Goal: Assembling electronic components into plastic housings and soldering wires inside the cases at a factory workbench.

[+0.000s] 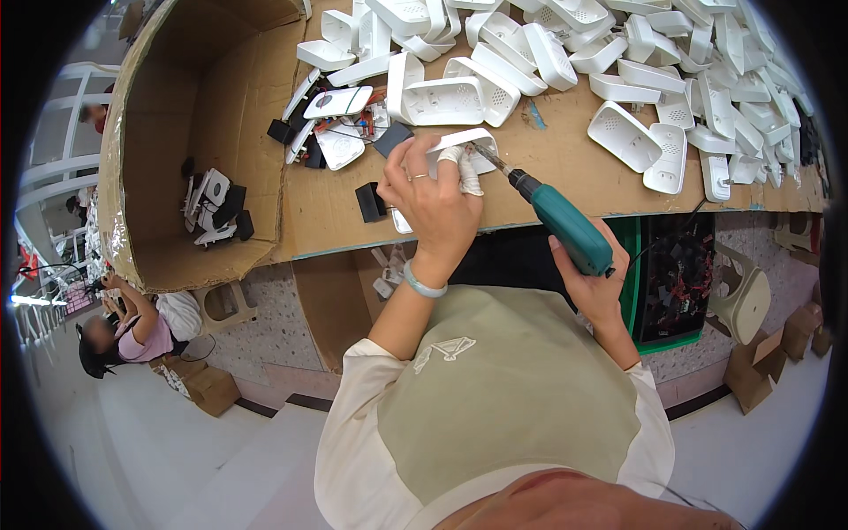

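Left hand (433,205) pinches a white shell (466,146) at the bench (565,159) edge, likely light, rigid and slippery, best gripped by its rims, while right hand (594,281) clasps the driver (565,228).

Left hand (433,208) gripping white plastic housing (466,146), right hand (590,281) at 4 o'clock driving teal electric screwdriver (565,227) into it over cardboard-covered bench (565,168).

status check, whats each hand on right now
Left hand grips white plastic housing piece at the cardboard-covered bench edge. Right hand holds teal electric screwdriver, bit on the piece. Loose white plastic shells piled beyond, not obstructing.
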A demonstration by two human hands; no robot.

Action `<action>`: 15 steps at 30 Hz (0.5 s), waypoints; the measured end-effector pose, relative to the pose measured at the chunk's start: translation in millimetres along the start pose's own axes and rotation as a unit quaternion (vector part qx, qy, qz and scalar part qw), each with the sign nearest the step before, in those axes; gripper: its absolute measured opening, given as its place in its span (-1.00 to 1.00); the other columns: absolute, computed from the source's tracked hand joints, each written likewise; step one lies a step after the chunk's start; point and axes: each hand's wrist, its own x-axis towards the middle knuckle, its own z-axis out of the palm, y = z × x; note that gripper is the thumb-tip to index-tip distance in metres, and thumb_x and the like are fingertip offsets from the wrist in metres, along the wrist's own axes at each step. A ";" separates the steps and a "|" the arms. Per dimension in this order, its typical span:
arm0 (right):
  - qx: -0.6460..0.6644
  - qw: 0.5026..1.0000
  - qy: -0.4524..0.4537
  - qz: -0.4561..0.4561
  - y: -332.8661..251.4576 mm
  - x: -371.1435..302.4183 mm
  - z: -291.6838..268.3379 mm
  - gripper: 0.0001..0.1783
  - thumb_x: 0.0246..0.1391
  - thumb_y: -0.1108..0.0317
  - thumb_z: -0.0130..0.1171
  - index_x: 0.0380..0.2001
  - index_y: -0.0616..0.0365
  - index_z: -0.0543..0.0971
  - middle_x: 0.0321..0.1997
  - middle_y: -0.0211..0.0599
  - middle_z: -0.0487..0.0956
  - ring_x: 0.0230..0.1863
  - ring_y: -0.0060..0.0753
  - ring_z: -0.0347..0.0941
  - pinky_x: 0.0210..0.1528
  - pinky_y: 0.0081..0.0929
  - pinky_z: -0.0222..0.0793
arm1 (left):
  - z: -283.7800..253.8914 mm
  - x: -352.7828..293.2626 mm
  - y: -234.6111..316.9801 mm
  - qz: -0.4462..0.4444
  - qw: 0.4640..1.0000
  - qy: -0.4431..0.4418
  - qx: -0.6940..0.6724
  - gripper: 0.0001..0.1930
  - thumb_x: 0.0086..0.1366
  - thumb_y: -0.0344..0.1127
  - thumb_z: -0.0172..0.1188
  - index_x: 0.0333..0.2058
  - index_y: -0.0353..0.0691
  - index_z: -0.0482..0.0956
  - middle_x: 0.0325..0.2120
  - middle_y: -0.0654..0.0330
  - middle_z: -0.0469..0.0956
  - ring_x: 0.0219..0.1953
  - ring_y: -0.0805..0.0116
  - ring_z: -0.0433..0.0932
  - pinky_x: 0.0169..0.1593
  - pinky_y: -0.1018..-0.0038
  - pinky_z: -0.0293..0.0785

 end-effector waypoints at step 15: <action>0.003 1.000 -0.021 0.011 6.7 5.3 2.9 -0.78 -0.03 0.64 0.38 -0.30 0.31 0.57 -0.37 -0.15 0.58 -0.40 -0.23 0.50 -0.31 -0.47 0.42 | 3.9 0.6 -1.5 -0.007 1.000 -0.019 0.012 -0.86 -0.02 -0.39 0.42 -0.43 -0.19 0.67 -0.03 0.20 0.57 0.12 0.04 0.36 0.05 0.07 0.10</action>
